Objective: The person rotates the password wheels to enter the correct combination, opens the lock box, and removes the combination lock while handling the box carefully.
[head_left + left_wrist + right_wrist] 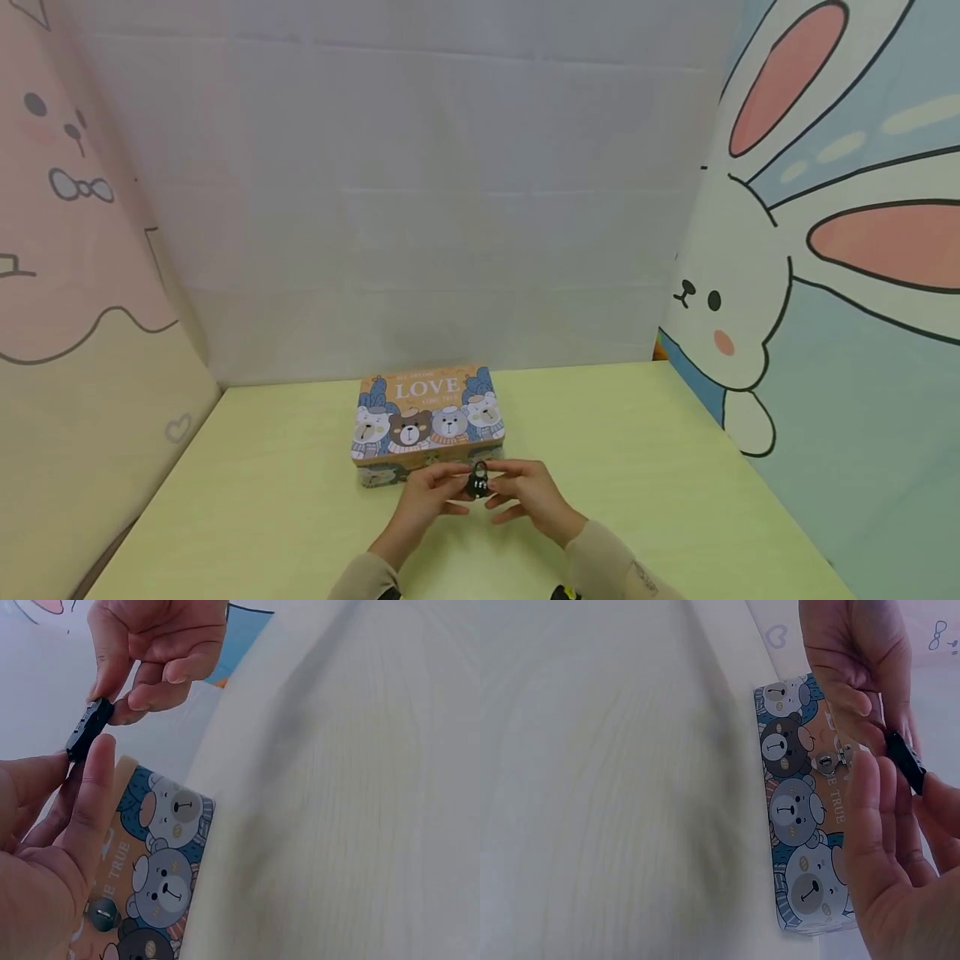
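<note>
A small black combination padlock [478, 483] with white digits is held up between both hands, its shackle loop at the top. My left hand [426, 500] pinches one side of it between thumb and finger. From the other side, my right hand [534, 497] pinches it too, with the remaining fingers spread loosely. Just beyond the hands a box [427, 421] printed with bears and the word LOVE rests on the table, its lid down. A metal clasp [829, 762] shows on its front in the right wrist view. Whether the shackle is locked, I cannot tell.
The pale yellow-green table [270, 492] stretches out around the box and hands. A white sheet [435, 208] hangs behind it. Cartoon-printed cloths stand at both sides, a pink one [67, 250] on the left and a rabbit one [840, 375] on the right.
</note>
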A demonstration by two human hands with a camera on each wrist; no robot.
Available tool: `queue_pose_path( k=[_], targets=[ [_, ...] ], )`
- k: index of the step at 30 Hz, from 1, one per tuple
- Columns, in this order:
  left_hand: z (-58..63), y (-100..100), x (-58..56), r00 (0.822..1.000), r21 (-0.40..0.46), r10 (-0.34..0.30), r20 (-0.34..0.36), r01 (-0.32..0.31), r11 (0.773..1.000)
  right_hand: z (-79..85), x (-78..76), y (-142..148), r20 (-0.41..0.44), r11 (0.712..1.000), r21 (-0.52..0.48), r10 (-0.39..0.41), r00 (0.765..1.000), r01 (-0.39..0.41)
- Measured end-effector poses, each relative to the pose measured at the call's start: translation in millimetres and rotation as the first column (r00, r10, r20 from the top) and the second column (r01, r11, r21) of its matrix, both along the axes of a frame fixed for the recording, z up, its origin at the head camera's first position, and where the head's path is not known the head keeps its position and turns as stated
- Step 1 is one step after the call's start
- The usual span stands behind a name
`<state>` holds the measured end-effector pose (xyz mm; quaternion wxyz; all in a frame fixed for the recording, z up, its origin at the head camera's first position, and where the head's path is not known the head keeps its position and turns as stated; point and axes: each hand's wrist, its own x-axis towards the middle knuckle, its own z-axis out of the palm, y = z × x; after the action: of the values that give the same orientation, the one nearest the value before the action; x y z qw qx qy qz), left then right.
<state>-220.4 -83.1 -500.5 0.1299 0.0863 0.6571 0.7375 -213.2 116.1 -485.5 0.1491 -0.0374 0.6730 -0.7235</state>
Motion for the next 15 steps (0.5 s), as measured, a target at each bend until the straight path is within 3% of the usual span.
queue_pose_path(
  k=[9, 15],
  targets=[
    [5.7, 10, 12.1, 0.991, -0.114, -0.054, -0.123, 0.04, 0.993, 4.1, 14.2, 16, 0.041, 0.999, 0.035, 0.026, 0.999, -0.027],
    [8.7, 18, 22.1, 0.958, -0.226, -0.124, -0.259, 0.064, 0.972, 6.9, 21.7, 29, 0.058, 0.997, 0.07, 0.04, 0.998, -0.044]
  ],
)
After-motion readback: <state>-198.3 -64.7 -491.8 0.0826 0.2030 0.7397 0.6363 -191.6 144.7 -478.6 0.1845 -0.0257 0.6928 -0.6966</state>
